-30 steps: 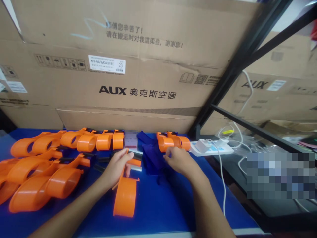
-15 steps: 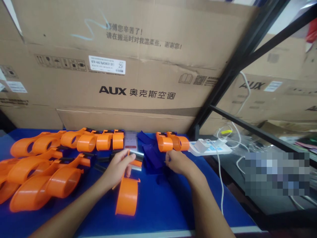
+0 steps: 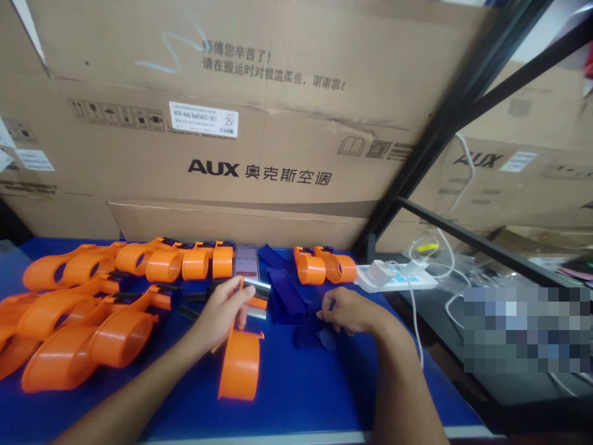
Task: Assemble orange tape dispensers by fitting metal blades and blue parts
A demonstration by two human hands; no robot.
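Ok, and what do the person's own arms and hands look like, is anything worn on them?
The left hand and right hand are ungloved, with nothing worn that I can see. The left forearm and right forearm are bare, sleeveless as far as the picture shows.

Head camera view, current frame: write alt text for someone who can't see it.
A person's left hand holds an orange ring-shaped part over a blue table; the right hand is near dark blue strips. More orange parts lie about; a cardboard box stands behind.
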